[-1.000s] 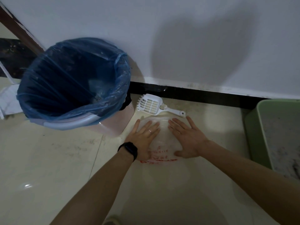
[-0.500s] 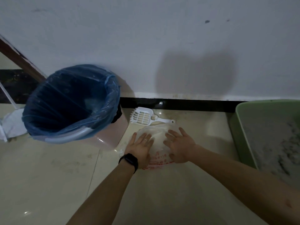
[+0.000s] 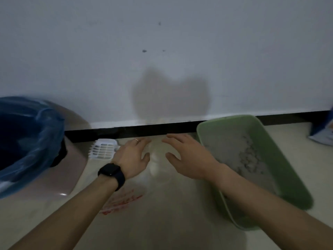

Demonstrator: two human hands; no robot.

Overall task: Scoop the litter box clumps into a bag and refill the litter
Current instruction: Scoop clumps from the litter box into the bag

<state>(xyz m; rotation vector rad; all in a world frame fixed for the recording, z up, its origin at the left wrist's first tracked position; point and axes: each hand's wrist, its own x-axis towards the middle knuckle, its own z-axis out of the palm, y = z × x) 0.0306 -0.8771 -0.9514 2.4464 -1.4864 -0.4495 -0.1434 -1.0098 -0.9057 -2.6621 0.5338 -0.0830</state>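
Note:
A thin clear plastic bag (image 3: 155, 179) with red print lies flat on the tiled floor. My left hand (image 3: 132, 157) and my right hand (image 3: 187, 156) hover or rest over its far end, fingers spread, holding nothing. A white slotted litter scoop (image 3: 102, 148) lies just left of my left hand, by the baseboard. To the right sits the green litter box (image 3: 295, 186), with grey litter and darker clumps inside. My right forearm crosses its near corner.
A pink bin (image 3: 75, 170) lined with a blue bag (image 3: 36, 141) stands at the left. A blue and white package (image 3: 322, 134) shows at the right edge. The white wall and black baseboard (image 3: 144, 130) close off the far side.
The view has swung up and to the right, so the litter box is now much more in view. Both hands have slid toward the far end of the bag and spread apart.

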